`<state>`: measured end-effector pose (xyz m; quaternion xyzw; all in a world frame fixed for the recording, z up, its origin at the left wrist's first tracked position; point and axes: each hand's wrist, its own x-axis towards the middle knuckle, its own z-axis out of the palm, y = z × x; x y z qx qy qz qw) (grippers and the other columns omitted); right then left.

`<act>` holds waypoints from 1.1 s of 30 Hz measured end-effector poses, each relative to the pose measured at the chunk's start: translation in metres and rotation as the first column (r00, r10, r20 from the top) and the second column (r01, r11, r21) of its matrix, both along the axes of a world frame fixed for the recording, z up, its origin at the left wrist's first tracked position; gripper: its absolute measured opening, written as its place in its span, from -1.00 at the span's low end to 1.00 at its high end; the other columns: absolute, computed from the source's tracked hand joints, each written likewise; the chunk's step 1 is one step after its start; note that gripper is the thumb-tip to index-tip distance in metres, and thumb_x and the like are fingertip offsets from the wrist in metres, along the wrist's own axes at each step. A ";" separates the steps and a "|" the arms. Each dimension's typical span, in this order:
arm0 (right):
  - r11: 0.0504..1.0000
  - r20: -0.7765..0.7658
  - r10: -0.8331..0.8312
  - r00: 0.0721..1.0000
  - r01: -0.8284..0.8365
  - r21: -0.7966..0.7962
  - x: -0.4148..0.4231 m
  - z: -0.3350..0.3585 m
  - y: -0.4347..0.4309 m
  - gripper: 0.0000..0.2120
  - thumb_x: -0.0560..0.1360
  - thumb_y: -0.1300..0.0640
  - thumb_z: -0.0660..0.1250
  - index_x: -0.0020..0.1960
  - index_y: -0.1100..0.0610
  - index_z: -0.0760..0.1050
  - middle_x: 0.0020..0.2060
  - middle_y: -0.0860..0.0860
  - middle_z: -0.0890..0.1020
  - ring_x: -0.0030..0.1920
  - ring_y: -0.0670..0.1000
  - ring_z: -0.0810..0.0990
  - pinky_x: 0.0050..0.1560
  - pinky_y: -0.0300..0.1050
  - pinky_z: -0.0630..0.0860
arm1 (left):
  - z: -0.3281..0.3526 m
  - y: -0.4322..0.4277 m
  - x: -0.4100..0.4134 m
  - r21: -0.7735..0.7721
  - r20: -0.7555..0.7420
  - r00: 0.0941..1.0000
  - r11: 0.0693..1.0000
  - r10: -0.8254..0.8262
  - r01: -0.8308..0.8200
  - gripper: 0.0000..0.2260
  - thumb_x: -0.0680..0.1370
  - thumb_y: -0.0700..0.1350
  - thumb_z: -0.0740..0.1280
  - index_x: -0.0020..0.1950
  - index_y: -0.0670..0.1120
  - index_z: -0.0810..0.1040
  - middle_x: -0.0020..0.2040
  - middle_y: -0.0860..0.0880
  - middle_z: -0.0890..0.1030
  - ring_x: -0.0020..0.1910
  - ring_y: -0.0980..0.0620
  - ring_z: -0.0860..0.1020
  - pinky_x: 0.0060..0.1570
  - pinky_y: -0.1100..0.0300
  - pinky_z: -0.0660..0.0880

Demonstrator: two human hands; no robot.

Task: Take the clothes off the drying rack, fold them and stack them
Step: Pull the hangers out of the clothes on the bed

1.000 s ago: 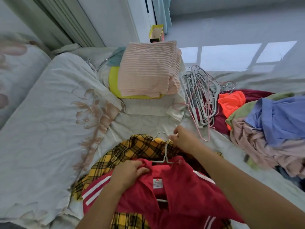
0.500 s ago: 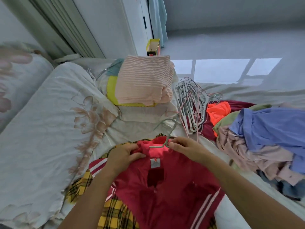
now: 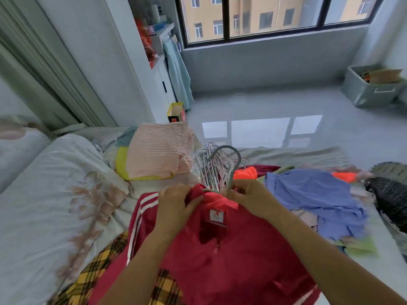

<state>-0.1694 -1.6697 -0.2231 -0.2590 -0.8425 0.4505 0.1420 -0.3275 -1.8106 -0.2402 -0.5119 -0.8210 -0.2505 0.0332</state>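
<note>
A red jacket with white stripes (image 3: 231,256) hangs in front of me over the bed. My left hand (image 3: 176,208) grips its collar on the left. My right hand (image 3: 246,195) pinches the grey hanger (image 3: 231,159) at its neck, just above the collar; the hook stands up over both hands. Under the jacket lies a yellow plaid garment (image 3: 92,274). A folded stack topped by a pink striped piece (image 3: 158,150) sits on the bed behind.
Loose hangers (image 3: 211,170) lie beside the stack. A heap of unfolded clothes with a blue shirt (image 3: 315,194) fills the right. A black mesh object (image 3: 389,194) is at the far right. A floral quilt (image 3: 50,183) covers the left; a grey storage box (image 3: 372,86) stands on the floor.
Both hands have lifted the red jacket and its hanger higher off the plaid garment. The hanger's hook has come up clear of the collar. My view has tilted up to the window.
</note>
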 end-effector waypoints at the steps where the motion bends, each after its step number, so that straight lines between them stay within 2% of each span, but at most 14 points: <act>1: 1.000 0.001 0.010 1.000 -0.010 0.023 0.013 0.009 0.006 -0.83 0.50 0.03 0.35 -0.25 0.03 0.57 -0.56 -0.12 0.43 -0.49 -0.20 0.38 -0.37 -0.31 0.26 | 0.003 0.001 -0.001 -0.004 0.009 1.000 1.000 -0.017 0.017 -0.62 0.43 0.21 0.19 -0.17 -0.08 0.59 -0.29 -0.04 0.58 -0.27 -0.13 0.56 -0.20 -0.03 0.47; 3: 0.999 -0.002 0.003 1.000 -0.003 0.054 0.038 0.023 0.019 -0.82 0.50 0.04 0.34 -0.20 0.12 0.59 -0.54 -0.13 0.45 -0.46 -0.20 0.38 -0.35 -0.29 0.30 | 0.006 0.000 -0.008 -0.039 0.062 0.998 0.999 -0.031 0.033 -0.57 0.43 0.17 0.16 -0.02 -0.12 0.63 -0.16 -0.10 0.63 -0.13 -0.17 0.58 -0.08 -0.07 0.49; 5: 0.997 0.010 -0.018 1.000 0.017 0.079 0.059 0.030 0.032 -0.80 0.49 0.06 0.35 -0.22 0.17 0.58 -0.45 -0.04 0.51 -0.37 -0.15 0.41 -0.24 -0.08 0.40 | 0.010 -0.004 -0.012 -0.016 0.176 0.984 1.000 0.021 -0.018 -0.55 0.44 0.14 0.17 0.10 -0.14 0.61 0.00 -0.14 0.64 0.03 -0.14 0.57 0.05 0.02 0.45; 7: 0.996 0.010 -0.057 0.998 0.057 0.062 0.081 0.034 0.044 -0.81 0.48 0.12 0.35 -0.25 0.21 0.57 -0.39 0.04 0.55 -0.32 -0.09 0.44 -0.18 0.00 0.45 | 0.014 -0.009 -0.014 -0.020 0.307 0.936 0.984 0.176 -0.178 -0.70 0.53 -0.06 0.26 0.17 -0.17 0.58 0.10 -0.17 0.61 0.13 -0.12 0.54 0.02 0.18 0.34; 8: 0.996 -0.015 -0.080 0.997 0.080 0.036 0.091 0.038 0.048 -0.83 0.47 0.15 0.35 -0.26 0.20 0.57 -0.39 0.02 0.55 -0.32 -0.09 0.45 -0.16 0.01 0.45 | 0.015 -0.012 -0.014 -0.037 0.359 0.900 0.967 0.247 -0.250 -0.76 0.55 -0.18 0.27 0.18 -0.21 0.57 0.11 -0.19 0.60 0.15 -0.14 0.52 -0.01 0.19 0.31; 10: 0.994 -0.070 -0.107 0.992 0.107 -0.005 0.106 0.043 0.054 -0.83 0.46 0.19 0.35 -0.29 0.19 0.57 -0.41 -0.02 0.55 -0.33 -0.08 0.46 -0.14 0.02 0.47 | 0.008 -0.019 -0.019 -0.069 0.443 0.832 0.938 0.334 -0.339 -0.78 0.55 -0.25 0.27 0.17 -0.25 0.56 0.10 -0.22 0.59 0.14 -0.18 0.51 0.03 0.14 0.32; 13: 0.995 -0.079 -0.097 0.992 0.096 -0.019 0.117 0.047 0.057 -0.83 0.46 0.21 0.35 -0.32 0.17 0.56 -0.44 -0.04 0.53 -0.34 -0.10 0.45 -0.17 -0.04 0.43 | 0.003 -0.016 -0.021 -0.051 0.621 0.667 0.870 0.412 -0.490 -0.73 0.53 -0.15 0.28 0.19 -0.22 0.54 0.13 -0.24 0.57 0.15 -0.21 0.51 0.18 -0.02 0.42; 16: 0.994 -0.134 -0.086 0.987 0.076 -0.076 0.124 0.052 0.059 -0.76 0.44 0.20 0.33 -0.40 0.08 0.51 -0.46 -0.06 0.51 -0.35 -0.10 0.44 -0.19 -0.12 0.37 | 0.007 -0.009 -0.018 -0.065 0.740 0.486 0.769 0.464 -0.636 -0.74 0.59 -0.24 0.16 0.23 -0.27 0.48 0.15 -0.27 0.51 0.09 -0.20 0.49 0.07 -0.02 0.41; 19: 0.943 -0.326 -0.199 0.924 0.090 -0.321 0.135 0.058 0.071 -0.72 0.49 0.24 0.29 -0.39 0.16 0.53 -0.42 0.01 0.57 -0.31 -0.03 0.49 -0.19 -0.19 0.40 | 0.001 -0.011 -0.013 -0.073 0.863 0.289 0.669 0.413 -0.740 -0.70 0.58 -0.30 0.14 0.31 -0.28 0.38 0.21 -0.29 0.48 0.09 -0.24 0.50 0.06 -0.09 0.44; 20: 0.908 -0.380 -0.268 0.886 0.099 -0.408 0.138 0.060 0.076 -0.75 0.50 0.20 0.29 -0.35 0.18 0.55 -0.40 0.01 0.59 -0.31 -0.04 0.51 -0.20 -0.24 0.43 | 0.001 -0.011 -0.008 -0.074 0.872 0.272 0.660 0.406 -0.748 -0.69 0.58 -0.30 0.13 0.32 -0.28 0.36 0.18 -0.29 0.49 0.09 -0.25 0.50 0.05 -0.09 0.45; 23: 0.844 -0.423 -0.420 0.803 0.174 -0.508 0.138 0.059 0.093 -0.82 0.42 -0.01 0.31 -0.23 0.06 0.63 -0.36 -0.05 0.65 -0.26 -0.14 0.59 -0.20 -0.37 0.45 | -0.004 0.003 0.015 -0.105 0.922 0.217 0.748 0.320 -0.655 -0.77 0.57 -0.28 0.14 0.18 -0.31 0.44 -0.14 -0.22 0.55 -0.21 -0.13 0.51 -0.19 0.07 0.44; 26: 0.826 -0.434 -0.509 0.744 0.280 -0.489 0.125 0.052 0.103 -0.82 0.56 0.19 0.22 -0.14 0.11 0.57 -0.41 -0.11 0.65 -0.27 -0.23 0.60 -0.12 -0.40 0.46 | 0.001 0.024 0.054 -0.136 0.974 0.084 0.836 0.212 -0.531 -0.86 0.52 -0.27 0.24 0.01 -0.27 0.54 -0.25 -0.20 0.58 -0.31 -0.09 0.50 -0.28 0.12 0.44; 29: 0.771 -0.481 -0.614 0.626 0.345 -0.535 0.126 0.053 0.114 -0.77 0.59 0.25 0.17 -0.17 0.12 0.53 -0.50 -0.12 0.60 -0.37 -0.21 0.57 -0.22 -0.39 0.48 | 0.009 0.036 0.080 -0.108 0.991 0.022 0.901 0.129 -0.421 -0.93 0.50 -0.27 0.31 -0.08 -0.23 0.58 -0.32 -0.16 0.65 -0.40 -0.05 0.59 -0.43 0.20 0.54; 33: 0.702 -0.519 -0.695 0.497 0.317 -0.638 0.145 0.053 0.136 -0.76 0.61 0.26 0.11 -0.15 0.14 0.49 -0.53 -0.10 0.53 -0.44 -0.19 0.51 -0.35 -0.38 0.46 | 0.024 0.052 0.089 -0.022 1.000 -0.024 0.887 0.012 -0.462 -0.94 0.51 -0.28 0.31 -0.06 -0.24 0.56 -0.35 -0.13 0.66 -0.45 0.02 0.62 -0.45 0.19 0.58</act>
